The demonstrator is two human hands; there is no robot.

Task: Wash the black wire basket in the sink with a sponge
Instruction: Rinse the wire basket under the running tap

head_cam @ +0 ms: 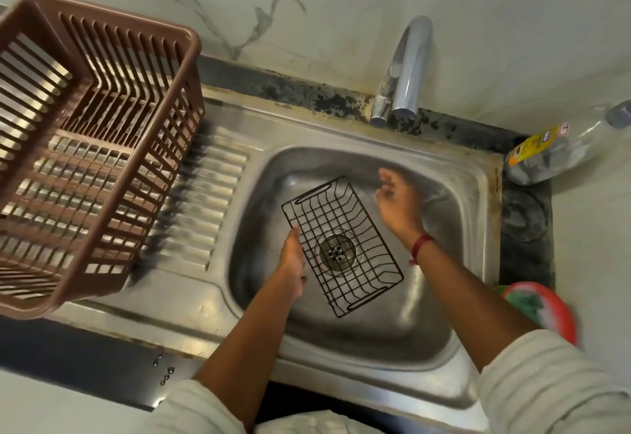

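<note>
The black wire basket (341, 245) lies flat in the steel sink (474, 201), over the drain. My left hand (292, 262) rests against the basket's left long edge; its fingers point up along the rim, and I cannot see whether they curl round a wire. My right hand (397, 199) hovers just right of the basket's far end, fingers loosely curled and holding nothing. A green sponge (524, 303) sits in a red dish (553, 314) on the counter at the sink's right edge.
A brown plastic dish rack (95, 146) stands on the ribbed drainboard to the left. The chrome tap (406, 68) rises behind the bowl, with no water running. A clear bottle with a yellow label (560, 146) lies at the back right corner.
</note>
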